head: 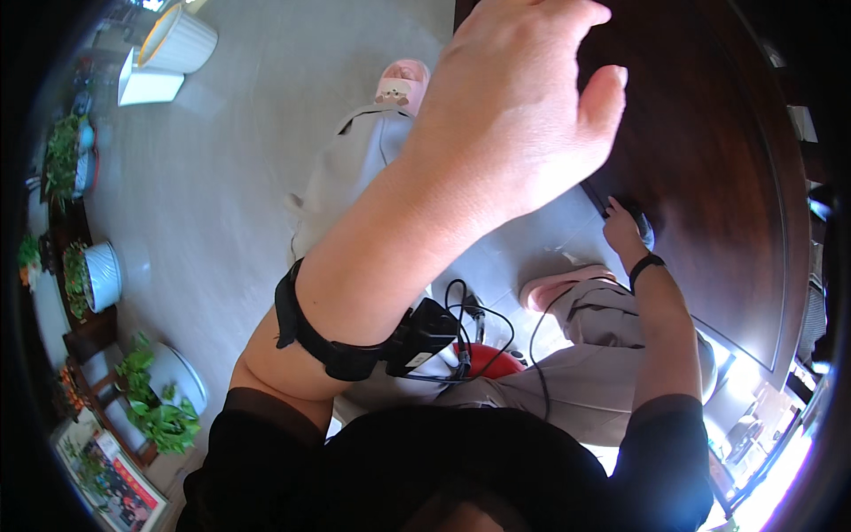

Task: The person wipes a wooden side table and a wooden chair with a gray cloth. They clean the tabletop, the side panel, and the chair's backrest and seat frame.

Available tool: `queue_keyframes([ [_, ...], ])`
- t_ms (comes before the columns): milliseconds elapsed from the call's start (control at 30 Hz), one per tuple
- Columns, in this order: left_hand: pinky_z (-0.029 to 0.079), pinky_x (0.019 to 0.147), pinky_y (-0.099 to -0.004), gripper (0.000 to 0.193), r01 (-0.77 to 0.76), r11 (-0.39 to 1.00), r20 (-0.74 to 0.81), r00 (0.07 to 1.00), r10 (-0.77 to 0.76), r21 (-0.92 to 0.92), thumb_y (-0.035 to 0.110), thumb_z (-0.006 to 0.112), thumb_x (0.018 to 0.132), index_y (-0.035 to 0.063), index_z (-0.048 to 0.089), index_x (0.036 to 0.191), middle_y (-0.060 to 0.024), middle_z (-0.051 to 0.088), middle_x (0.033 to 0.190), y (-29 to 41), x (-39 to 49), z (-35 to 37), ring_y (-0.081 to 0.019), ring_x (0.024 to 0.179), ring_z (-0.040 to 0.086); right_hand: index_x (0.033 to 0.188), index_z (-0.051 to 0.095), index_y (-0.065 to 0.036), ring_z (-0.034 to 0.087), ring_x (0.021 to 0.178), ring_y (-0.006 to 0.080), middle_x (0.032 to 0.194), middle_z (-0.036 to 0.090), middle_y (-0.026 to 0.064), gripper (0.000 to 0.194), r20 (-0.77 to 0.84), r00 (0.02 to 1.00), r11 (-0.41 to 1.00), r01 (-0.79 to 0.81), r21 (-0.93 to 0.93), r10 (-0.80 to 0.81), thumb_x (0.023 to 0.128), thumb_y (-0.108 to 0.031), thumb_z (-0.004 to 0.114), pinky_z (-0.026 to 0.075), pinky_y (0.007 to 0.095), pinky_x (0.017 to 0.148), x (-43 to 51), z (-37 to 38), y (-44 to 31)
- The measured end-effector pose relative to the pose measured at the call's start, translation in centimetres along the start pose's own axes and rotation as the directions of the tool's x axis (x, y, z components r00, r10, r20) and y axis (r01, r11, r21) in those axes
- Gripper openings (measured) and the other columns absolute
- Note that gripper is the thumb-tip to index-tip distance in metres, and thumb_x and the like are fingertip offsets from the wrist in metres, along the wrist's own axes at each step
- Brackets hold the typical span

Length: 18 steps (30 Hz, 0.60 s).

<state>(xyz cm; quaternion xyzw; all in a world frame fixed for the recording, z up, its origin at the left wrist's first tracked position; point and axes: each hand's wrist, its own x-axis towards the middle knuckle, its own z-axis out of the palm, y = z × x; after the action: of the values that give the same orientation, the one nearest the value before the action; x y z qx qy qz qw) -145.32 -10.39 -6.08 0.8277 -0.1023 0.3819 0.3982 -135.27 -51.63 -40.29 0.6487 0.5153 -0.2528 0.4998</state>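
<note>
My left hand [512,113] is raised close to the camera, its back towards me, in front of the floor and the dark wooden table [705,166]. Its thumb and one finger stand apart with nothing visible between them; the top of the picture cuts off the rest. A black strap [309,332] circles my left forearm and carries a black box [423,336] with thin black cables [492,312]. My right hand [623,229], with a black wristband [645,269], is low by the table's near edge. Against it is a small dark object [643,227] with a greyish side; the grip is unclear.
My feet in pink slippers [404,83] are on the grey tiled floor [252,126]. Something red and round [492,359] is beneath me. At left are a white ribbed bin [189,43], a white pot [103,276], leafy plants [156,415] and a framed picture [126,485].
</note>
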Motion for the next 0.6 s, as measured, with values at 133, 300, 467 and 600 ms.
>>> queue_keyframes([
  [133, 0.052, 0.096, -0.0440, 0.035, 0.155, 0.978, -0.003, 0.988, -0.156, 0.139, 0.016, 0.070, 0.090, -0.0019, 0.062, 0.119, -0.0242, 0.060, 0.126, -0.9, -1.7, -1.4, -0.0397, 0.113, 0.063, 0.103, 0.080, -0.014, 0.056, 0.129, 0.0247, 0.116, 0.073, 0.0049, 0.027, -0.317, 0.948, 1.000, 0.026, -0.003, -0.025, 0.094, -0.021, 0.056, 0.017, 0.0475, 0.126, 2.9, -11.7, 5.0],
  [300, 0.051, 0.098, -0.0440, 0.034, 0.149, 0.976, -0.014, 0.989, -0.148, 0.161, 0.017, 0.070, 0.090, -0.0010, 0.063, 0.118, -0.0232, 0.061, 0.128, -3.6, -3.7, 0.0, -0.0401, 0.115, 0.062, 0.145, 0.054, -0.011, 0.032, 0.150, 0.0291, 0.158, 0.043, 0.0089, 0.047, -0.799, 0.522, 0.845, -0.534, -0.032, 0.299, 0.099, -0.022, 0.047, 0.014, 0.0495, 0.126, 10.5, -23.2, 12.9],
  [467, 0.051, 0.096, -0.0405, 0.036, 0.263, 0.941, -0.134, 0.962, -0.238, 0.215, 0.022, 0.071, 0.090, -0.0006, 0.065, 0.118, -0.0192, 0.064, 0.123, -4.8, -6.2, -1.4, -0.0352, 0.110, 0.064, 0.148, 0.052, -0.015, 0.028, 0.152, 0.0278, 0.161, 0.039, 0.0074, 0.049, -0.588, 0.748, 0.920, -0.392, -0.016, 0.308, 0.101, -0.027, 0.046, 0.009, 0.0558, 0.125, 7.8, -30.5, 12.3],
  [600, 0.053, 0.094, -0.0426, 0.033, 0.372, 0.915, -0.155, 0.924, -0.349, 0.157, 0.017, 0.075, 0.084, 0.0024, 0.070, 0.113, -0.0168, 0.064, 0.127, -4.3, -7.7, -0.7, -0.0363, 0.110, 0.064, 0.132, 0.069, -0.017, 0.037, 0.147, 0.0265, 0.149, 0.055, 0.0045, 0.039, -0.329, 0.939, 0.977, -0.156, -0.146, 0.101, 0.100, -0.029, 0.050, 0.007, 0.0578, 0.125, 8.9, -20.0, 6.0],
])
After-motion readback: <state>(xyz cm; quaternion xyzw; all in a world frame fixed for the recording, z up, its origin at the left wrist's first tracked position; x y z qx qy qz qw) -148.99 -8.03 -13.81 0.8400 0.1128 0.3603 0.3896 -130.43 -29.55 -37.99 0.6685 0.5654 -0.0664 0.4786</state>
